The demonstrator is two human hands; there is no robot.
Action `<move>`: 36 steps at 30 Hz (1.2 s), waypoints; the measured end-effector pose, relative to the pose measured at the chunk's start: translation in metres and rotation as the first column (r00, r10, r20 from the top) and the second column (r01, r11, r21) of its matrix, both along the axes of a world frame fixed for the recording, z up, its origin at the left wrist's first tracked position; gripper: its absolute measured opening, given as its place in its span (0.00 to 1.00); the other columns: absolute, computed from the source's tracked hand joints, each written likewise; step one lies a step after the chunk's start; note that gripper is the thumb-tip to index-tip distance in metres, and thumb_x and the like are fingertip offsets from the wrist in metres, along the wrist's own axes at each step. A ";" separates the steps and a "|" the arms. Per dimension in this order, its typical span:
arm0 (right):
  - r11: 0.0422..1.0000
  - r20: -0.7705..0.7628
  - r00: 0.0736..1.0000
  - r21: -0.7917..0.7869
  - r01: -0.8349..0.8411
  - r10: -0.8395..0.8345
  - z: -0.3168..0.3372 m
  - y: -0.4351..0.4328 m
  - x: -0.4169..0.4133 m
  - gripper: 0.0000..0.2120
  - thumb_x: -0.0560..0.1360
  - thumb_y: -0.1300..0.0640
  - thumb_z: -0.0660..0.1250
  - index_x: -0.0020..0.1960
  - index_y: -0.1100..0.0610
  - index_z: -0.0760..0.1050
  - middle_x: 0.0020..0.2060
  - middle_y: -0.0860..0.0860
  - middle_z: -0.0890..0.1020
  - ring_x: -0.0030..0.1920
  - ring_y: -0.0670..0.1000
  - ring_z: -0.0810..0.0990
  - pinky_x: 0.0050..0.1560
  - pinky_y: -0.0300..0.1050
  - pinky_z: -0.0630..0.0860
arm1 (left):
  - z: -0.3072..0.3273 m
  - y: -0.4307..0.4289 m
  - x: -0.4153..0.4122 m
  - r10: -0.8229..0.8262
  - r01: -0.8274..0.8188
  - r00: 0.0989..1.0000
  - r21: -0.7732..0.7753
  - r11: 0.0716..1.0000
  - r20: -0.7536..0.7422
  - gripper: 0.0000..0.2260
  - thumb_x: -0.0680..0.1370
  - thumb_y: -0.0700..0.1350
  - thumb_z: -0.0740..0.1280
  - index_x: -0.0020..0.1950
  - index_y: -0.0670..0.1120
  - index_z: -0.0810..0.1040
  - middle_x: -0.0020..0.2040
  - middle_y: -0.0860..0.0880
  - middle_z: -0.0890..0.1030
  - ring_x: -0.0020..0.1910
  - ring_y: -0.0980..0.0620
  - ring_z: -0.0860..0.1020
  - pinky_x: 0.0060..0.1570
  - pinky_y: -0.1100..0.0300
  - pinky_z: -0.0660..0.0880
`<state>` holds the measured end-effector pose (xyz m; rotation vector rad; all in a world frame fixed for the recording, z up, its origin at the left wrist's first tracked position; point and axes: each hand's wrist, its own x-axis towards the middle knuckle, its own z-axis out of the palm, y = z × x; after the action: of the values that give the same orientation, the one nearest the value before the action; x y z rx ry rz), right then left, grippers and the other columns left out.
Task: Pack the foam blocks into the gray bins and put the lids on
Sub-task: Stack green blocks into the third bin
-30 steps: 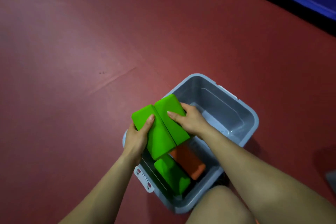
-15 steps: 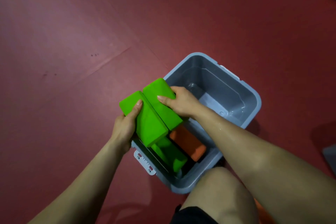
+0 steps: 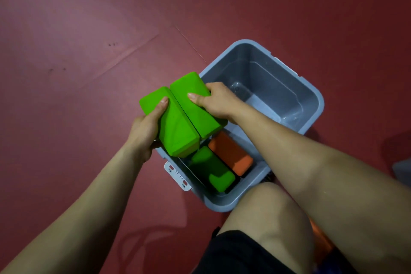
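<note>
Blocks between hands (over bin)

Centre frame, two touching green foam blocks sit over the left rim of the gray plastic bin, with a third green foam block left of an orange foam block inside it.

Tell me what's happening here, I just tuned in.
A person is packing foam blocks. The left hand grips the left green block, the right hand the right green block, held side by side over the left rim of the bin. A third green block and an orange block already lie inside. No lid is on.
</note>
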<state>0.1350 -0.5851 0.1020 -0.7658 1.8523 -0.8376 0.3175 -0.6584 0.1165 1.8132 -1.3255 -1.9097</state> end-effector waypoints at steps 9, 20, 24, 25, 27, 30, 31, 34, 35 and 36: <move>0.978 -0.110 0.982 0.155 -0.138 0.156 -0.052 0.003 0.006 0.27 0.74 0.39 0.69 0.64 0.57 0.75 0.61 0.58 0.81 0.61 0.58 0.79 0.59 0.50 0.76 | -0.052 0.017 0.003 0.115 -0.106 0.987 0.080 0.991 -0.115 0.13 0.78 0.52 0.70 0.59 0.47 0.80 0.54 0.48 0.86 0.52 0.48 0.84 0.46 0.51 0.83; 0.896 -0.094 0.919 0.278 -0.345 0.383 -0.140 -0.015 0.002 0.35 0.81 0.38 0.54 0.79 0.55 0.49 0.68 0.67 0.73 0.67 0.65 0.73 0.64 0.55 0.70 | -0.150 0.024 -0.021 0.187 -0.071 0.924 -0.331 0.941 0.334 0.26 0.79 0.52 0.67 0.70 0.39 0.64 0.63 0.44 0.77 0.62 0.46 0.76 0.61 0.56 0.70; 0.879 -0.105 0.906 0.311 -0.361 0.409 -0.176 -0.013 -0.004 0.34 0.81 0.37 0.52 0.76 0.58 0.50 0.65 0.69 0.74 0.65 0.67 0.74 0.64 0.61 0.70 | -0.180 0.025 -0.031 0.174 -0.017 0.908 -0.382 0.924 0.382 0.27 0.79 0.52 0.67 0.69 0.37 0.63 0.65 0.37 0.76 0.64 0.41 0.75 0.64 0.53 0.70; 0.868 -0.100 0.900 0.330 -0.372 0.424 -0.181 -0.013 -0.004 0.35 0.80 0.36 0.51 0.77 0.57 0.48 0.66 0.68 0.73 0.66 0.66 0.73 0.66 0.63 0.68 | -0.184 0.028 -0.033 0.176 0.000 0.897 -0.399 0.917 0.406 0.26 0.80 0.51 0.66 0.69 0.36 0.62 0.66 0.36 0.74 0.64 0.40 0.75 0.63 0.55 0.70; 0.854 -0.139 0.879 0.347 -0.387 0.455 -0.187 -0.010 0.001 0.36 0.80 0.35 0.49 0.78 0.56 0.45 0.69 0.67 0.70 0.67 0.67 0.72 0.68 0.66 0.64 | -0.188 0.035 -0.032 0.189 0.040 0.872 -0.451 0.892 0.451 0.27 0.81 0.51 0.64 0.72 0.35 0.61 0.69 0.34 0.71 0.67 0.38 0.72 0.63 0.54 0.67; 0.827 -0.191 0.836 0.371 -0.424 0.514 -0.183 -0.006 0.019 0.36 0.81 0.35 0.47 0.79 0.56 0.43 0.72 0.65 0.66 0.68 0.66 0.72 0.69 0.68 0.61 | -0.182 0.046 -0.026 0.183 0.087 0.831 -0.447 0.890 0.526 0.30 0.82 0.52 0.60 0.77 0.35 0.56 0.74 0.34 0.65 0.72 0.36 0.66 0.69 0.50 0.64; 0.823 -0.190 0.833 0.374 -0.428 0.520 -0.180 -0.005 0.025 0.36 0.81 0.36 0.47 0.79 0.57 0.42 0.73 0.65 0.64 0.68 0.65 0.71 0.69 0.68 0.59 | -0.179 0.048 -0.024 0.178 0.096 0.815 -0.433 0.896 0.551 0.31 0.82 0.53 0.59 0.78 0.35 0.54 0.76 0.34 0.63 0.73 0.36 0.65 0.70 0.50 0.63; 0.807 -0.136 0.850 0.419 -0.417 0.509 -0.167 -0.003 0.024 0.37 0.82 0.37 0.47 0.80 0.58 0.38 0.76 0.65 0.60 0.72 0.65 0.66 0.72 0.69 0.55 | -0.171 0.046 -0.028 0.113 0.135 0.788 -0.348 0.928 0.606 0.35 0.82 0.56 0.58 0.78 0.34 0.49 0.76 0.32 0.59 0.72 0.32 0.64 0.68 0.45 0.64; 0.802 -0.126 0.853 0.431 -0.413 0.506 -0.162 0.002 0.019 0.38 0.82 0.37 0.47 0.80 0.58 0.37 0.77 0.64 0.58 0.73 0.64 0.65 0.72 0.69 0.54 | -0.168 0.045 -0.031 0.087 0.155 0.786 -0.332 0.931 0.612 0.36 0.82 0.56 0.58 0.78 0.34 0.48 0.76 0.30 0.59 0.71 0.32 0.65 0.68 0.44 0.64; 0.800 -0.128 0.853 0.440 -0.409 0.507 -0.156 0.010 0.015 0.38 0.81 0.37 0.47 0.80 0.58 0.37 0.77 0.63 0.57 0.74 0.64 0.63 0.72 0.69 0.53 | -0.164 0.044 -0.034 0.060 0.180 0.787 -0.322 0.929 0.614 0.37 0.82 0.56 0.59 0.78 0.33 0.48 0.75 0.29 0.59 0.71 0.31 0.65 0.68 0.43 0.65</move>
<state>0.1501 -0.5749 -0.0539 -1.0281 1.8409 -0.0421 0.2838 -0.6148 -0.0479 2.2860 -1.7973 -0.9797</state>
